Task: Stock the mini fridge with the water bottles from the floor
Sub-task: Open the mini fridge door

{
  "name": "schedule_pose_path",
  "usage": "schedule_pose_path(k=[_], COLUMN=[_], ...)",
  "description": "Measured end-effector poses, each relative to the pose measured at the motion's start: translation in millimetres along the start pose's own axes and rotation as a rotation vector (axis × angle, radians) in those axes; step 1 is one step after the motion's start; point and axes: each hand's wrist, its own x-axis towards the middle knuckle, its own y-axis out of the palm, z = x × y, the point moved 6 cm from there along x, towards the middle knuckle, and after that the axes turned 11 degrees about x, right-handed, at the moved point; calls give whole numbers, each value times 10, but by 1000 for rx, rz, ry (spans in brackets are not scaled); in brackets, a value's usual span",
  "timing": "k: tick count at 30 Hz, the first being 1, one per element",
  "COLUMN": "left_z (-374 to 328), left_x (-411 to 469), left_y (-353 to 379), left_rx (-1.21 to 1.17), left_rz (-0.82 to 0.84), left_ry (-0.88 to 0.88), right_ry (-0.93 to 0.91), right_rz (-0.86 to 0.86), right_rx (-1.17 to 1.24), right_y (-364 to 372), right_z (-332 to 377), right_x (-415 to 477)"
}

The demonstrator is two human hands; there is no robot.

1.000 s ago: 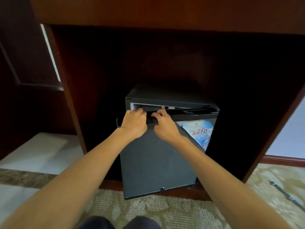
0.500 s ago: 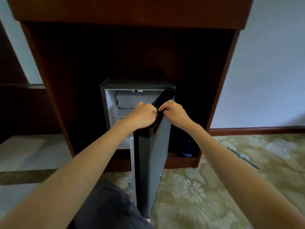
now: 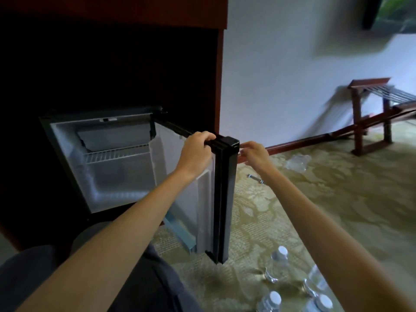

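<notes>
The black mini fridge (image 3: 67, 167) sits inside a dark wooden cabinet, its white inside bare except for a wire shelf (image 3: 116, 154). Its door (image 3: 225, 199) stands swung wide toward me, edge on. My left hand (image 3: 195, 154) grips the door's top edge. My right hand (image 3: 254, 154) hovers just right of the door's top corner, fingers loosely curled, holding nothing. Several clear water bottles (image 3: 279, 264) with white caps stand on the carpet at the lower right, partly hidden behind my right forearm.
The wooden cabinet's side panel (image 3: 221, 86) rises right of the fridge. A crumpled clear plastic wrap (image 3: 297, 162) and a small metal tool (image 3: 255, 178) lie on the patterned carpet. A wooden luggage rack (image 3: 371, 115) stands by the white wall at far right.
The fridge door has swung from nearly closed to wide open. My right hand has come off the door's edge. The view has turned right, bringing the bottles into sight.
</notes>
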Motion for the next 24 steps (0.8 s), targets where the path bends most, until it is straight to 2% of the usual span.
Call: schedule_pose_path(k=[2, 5, 9, 14, 17, 20, 24], left_z=[11, 100, 277, 553, 718, 883, 978], left_x=[-74, -218, -504, -951, -1219, -1464, -1576], left_y=[156, 545, 1173, 1901, 2179, 2352, 2437], left_rx=[1, -8, 16, 92, 115, 124, 177], left_rz=[-65, -17, 181, 498, 667, 837, 958], left_ry=[17, 5, -75, -172, -212, -256, -272], right_ry=[40, 93, 258, 507, 614, 699, 755], right_rz=[-66, -117, -55, 199, 317, 329, 317], right_rx=[5, -8, -153, -576, -706, -730, -797], right_y=[-141, -256, -271, -246, -221, -206, -191], right_z=[-220, -577, -1238, -2204, -2661, -2977, -3232], right_x=[-64, -260, -613, -1167, -1467, -1715, -1929])
